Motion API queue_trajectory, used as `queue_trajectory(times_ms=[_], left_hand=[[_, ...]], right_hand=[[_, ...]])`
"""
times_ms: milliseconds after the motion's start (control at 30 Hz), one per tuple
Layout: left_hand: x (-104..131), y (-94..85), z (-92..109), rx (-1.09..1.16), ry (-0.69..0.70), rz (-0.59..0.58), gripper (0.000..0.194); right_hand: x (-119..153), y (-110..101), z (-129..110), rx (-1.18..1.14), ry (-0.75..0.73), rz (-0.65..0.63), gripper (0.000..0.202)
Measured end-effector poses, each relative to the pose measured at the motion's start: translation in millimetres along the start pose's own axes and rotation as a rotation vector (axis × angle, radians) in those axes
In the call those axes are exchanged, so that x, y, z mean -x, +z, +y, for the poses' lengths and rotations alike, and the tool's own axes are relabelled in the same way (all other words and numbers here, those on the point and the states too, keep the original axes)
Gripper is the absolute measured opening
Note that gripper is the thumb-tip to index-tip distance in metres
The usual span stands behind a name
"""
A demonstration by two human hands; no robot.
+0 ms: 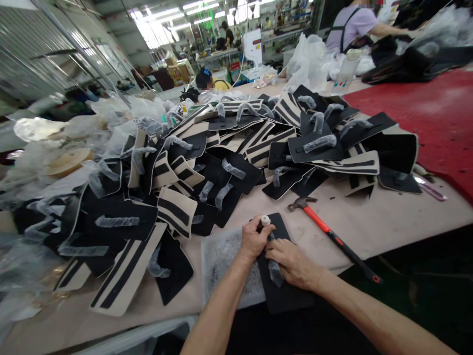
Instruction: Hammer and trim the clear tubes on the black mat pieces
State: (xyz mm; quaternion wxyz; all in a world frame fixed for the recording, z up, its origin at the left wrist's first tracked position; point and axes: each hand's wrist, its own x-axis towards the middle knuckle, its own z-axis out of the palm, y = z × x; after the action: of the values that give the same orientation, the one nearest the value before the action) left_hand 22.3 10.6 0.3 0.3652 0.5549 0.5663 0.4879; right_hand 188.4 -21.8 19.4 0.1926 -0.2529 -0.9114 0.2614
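A black panel (278,291) lies in front of me, partly over a scuffed translucent sheet (225,268). On the panel is a handle wrapped in clear plastic (274,273). My left hand (254,240) is closed around a small upright tool with a round white top (265,220), near the far end of that handle; its lower part is hidden by my fingers. My right hand (293,261) lies across the panel with its fingers curled at the wrapped handle, just below the left. What its fingertips grip is partly covered.
A claw hammer (325,229) with a red and black handle lies to the right. Behind spreads a heap of black panels (236,172), some showing beige striped backs. Plastic bags (107,113) crowd the left. A red surface (424,118) lies right, where a person (347,29) works.
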Motion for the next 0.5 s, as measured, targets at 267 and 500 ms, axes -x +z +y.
queue_trajectory(times_ms=[267,500], left_hand=[[0.6,24.1,22.1,0.129,-0.106,0.305,0.029],[-31.3,-34.5,80.0,0.238,0.14,-0.091,0.024]], right_hand=[[-1.0,17.3,12.3,-0.025,0.119,0.011,0.033],[-12.5,2.4,0.9,0.051,0.18,-0.091,0.033]])
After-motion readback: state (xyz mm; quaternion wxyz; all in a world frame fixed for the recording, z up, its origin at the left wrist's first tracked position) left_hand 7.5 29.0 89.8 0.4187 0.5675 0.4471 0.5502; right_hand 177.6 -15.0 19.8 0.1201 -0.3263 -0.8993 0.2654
